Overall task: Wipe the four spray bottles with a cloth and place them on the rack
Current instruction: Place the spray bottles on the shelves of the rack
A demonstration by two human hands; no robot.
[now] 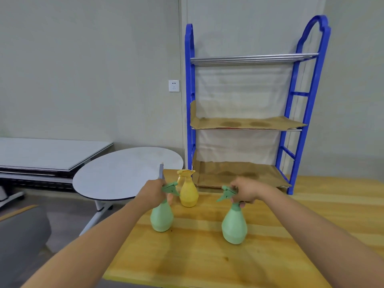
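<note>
While both green plastic spray bottles stand lower centre on the wooden table (270, 256), our left hand (152, 191) grips one bottle (161, 218) by the neck and our right hand (246, 191) grips the other (234, 226); no cloth seen, so wiping comes next, before the blue rack (299, 100).

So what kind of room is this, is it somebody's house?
Probably not a house: it looks like a plain workroom or office. There are bare grey walls with a socket, a folding round table, and a blue rack standing on a wooden table.
</note>
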